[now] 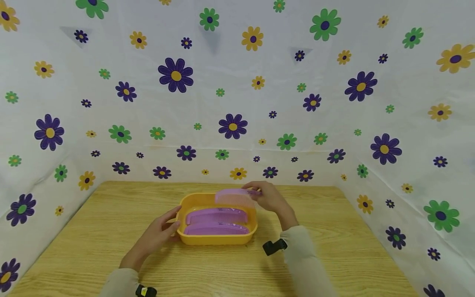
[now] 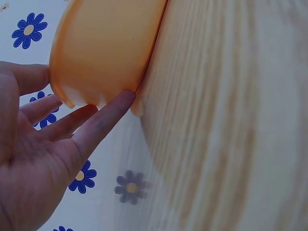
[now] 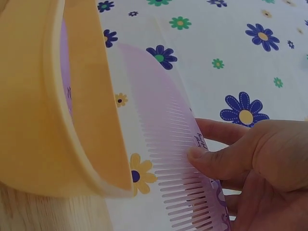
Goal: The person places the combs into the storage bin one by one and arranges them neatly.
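Observation:
A yellow plastic basket [image 1: 216,239] stands on the table, with two purple combs, one nearer [image 1: 217,229] and one farther back [image 1: 216,215], lying in it side by side. My left hand [image 1: 158,232] rests at the basket's left end; in the left wrist view its fairly straight fingers [image 2: 103,118] touch the outer wall. My right hand [image 1: 268,197] pinches a third purple comb [image 1: 233,197] by its right end, over the back right rim. In the right wrist view the thumb [image 3: 219,161] lies on this comb's face, its teeth beside the basket wall.
The wood-grain table [image 1: 323,247] extends on both sides of the basket. A white flowered cloth [image 1: 237,99] stands behind and along both sides. Black straps are on both wrists.

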### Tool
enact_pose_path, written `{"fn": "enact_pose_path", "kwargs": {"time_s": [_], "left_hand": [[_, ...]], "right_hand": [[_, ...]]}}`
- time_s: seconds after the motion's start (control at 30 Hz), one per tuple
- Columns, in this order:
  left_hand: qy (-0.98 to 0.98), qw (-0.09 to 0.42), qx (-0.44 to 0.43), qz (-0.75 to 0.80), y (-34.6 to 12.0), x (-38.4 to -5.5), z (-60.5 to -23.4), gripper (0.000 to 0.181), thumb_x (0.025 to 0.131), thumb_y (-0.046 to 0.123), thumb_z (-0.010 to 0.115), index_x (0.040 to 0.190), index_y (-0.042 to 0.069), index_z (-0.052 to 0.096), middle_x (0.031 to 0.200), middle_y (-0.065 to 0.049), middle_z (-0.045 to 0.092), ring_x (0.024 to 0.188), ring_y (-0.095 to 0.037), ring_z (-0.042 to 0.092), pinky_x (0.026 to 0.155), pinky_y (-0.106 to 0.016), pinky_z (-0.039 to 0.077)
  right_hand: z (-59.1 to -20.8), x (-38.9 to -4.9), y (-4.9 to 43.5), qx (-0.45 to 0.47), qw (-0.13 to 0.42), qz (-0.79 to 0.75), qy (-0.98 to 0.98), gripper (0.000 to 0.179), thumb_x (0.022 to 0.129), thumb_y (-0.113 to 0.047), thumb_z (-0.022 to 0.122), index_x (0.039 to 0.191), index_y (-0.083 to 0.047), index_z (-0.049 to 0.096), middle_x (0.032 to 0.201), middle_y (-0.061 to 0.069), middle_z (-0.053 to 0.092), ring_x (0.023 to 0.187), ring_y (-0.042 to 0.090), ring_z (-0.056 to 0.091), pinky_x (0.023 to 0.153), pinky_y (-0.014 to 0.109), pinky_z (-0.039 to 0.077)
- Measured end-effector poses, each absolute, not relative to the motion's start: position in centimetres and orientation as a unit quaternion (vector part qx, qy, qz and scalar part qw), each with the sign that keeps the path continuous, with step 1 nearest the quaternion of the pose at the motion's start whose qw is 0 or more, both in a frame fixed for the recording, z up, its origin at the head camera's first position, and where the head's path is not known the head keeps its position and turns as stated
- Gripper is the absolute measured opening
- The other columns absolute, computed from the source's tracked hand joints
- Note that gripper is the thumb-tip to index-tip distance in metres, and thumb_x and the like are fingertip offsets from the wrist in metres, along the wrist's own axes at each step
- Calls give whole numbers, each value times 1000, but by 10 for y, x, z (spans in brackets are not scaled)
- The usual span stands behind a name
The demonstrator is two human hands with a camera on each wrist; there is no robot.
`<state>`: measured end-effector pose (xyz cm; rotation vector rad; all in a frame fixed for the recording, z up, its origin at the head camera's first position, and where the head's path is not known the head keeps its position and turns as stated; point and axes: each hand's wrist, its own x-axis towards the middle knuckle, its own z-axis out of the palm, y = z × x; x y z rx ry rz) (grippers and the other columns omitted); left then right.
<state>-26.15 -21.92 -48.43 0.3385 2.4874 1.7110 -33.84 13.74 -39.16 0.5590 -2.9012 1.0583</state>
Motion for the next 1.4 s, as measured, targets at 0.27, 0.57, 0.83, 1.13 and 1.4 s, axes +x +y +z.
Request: {"fn": "enact_pose_path", "kwargs": {"time_s": [0.27,0.57,0.83,1.13,1.4], "left_hand": [[818,49,112,562,-219,-261,-484,59,109,16,51,163,8,29,164,-28,33,137,-49,53,91,-37,64],[821,51,105,559,-219,-262,-483,58,109,18,51,163,9,29,164,-27,33,138,-49,52,91,-36,64],[818,51,109,563,-220,-263,-484,59,109,18,52,163,8,29,163,-28,34,137,-49,54,90,-36,64],[818,47,109,562,-220,-262,-484,58,109,18,51,163,9,30,164,-28,34,138,-49,53,90,-36,64],[821,46,107,559,-220,-262,-484,58,109,17,51,162,8,30,163,-28,34,137,-49,53,90,-36,64]], "right_hand": [[-391,-337,121,200,0,329,-923,36,97,5,63,121,-18,76,124,12,71,105,28,64,96,43,62],[-394,-340,109,201,-26,329,-922,42,95,9,62,121,-20,76,116,10,70,98,24,61,91,39,61],[-398,-342,99,213,-36,325,-921,43,95,9,61,122,-21,76,117,9,69,102,24,60,96,41,60],[-405,-343,88,232,-49,336,-911,48,93,15,57,124,-17,75,124,9,69,109,26,61,102,46,58],[-408,-345,80,234,-62,339,-909,48,93,16,57,124,-15,74,127,10,68,110,27,60,105,48,56]]}}
